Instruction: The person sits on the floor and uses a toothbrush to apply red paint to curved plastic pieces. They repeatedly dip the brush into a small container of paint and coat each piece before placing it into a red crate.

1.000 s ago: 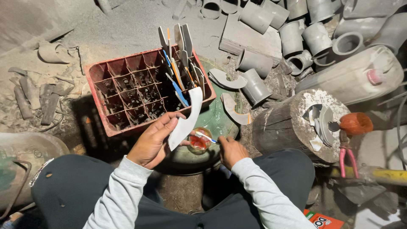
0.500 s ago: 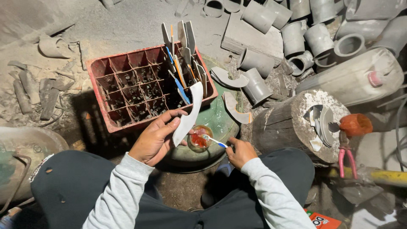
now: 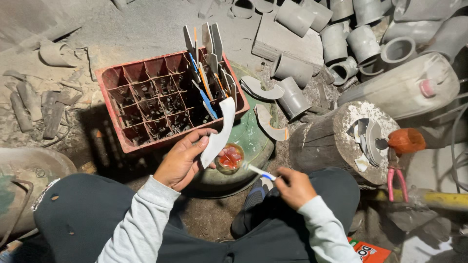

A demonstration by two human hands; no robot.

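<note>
Dusty ground with grey pipe pieces [image 3: 336, 39] surrounds me while my left hand [image 3: 183, 160] stays closed around the curved white strip [image 3: 219, 131], and my right hand [image 3: 292, 187], pinching the small brush [image 3: 258, 172], has drawn it back from the little red jar [image 3: 230, 158] just under the strip.

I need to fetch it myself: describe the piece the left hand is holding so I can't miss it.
Find the red divided crate in front of the seated person. At its near right corner the left hand holds a curved white plastic blade, the only one outside the crate's slots, above a small tin of red liquid.
</note>
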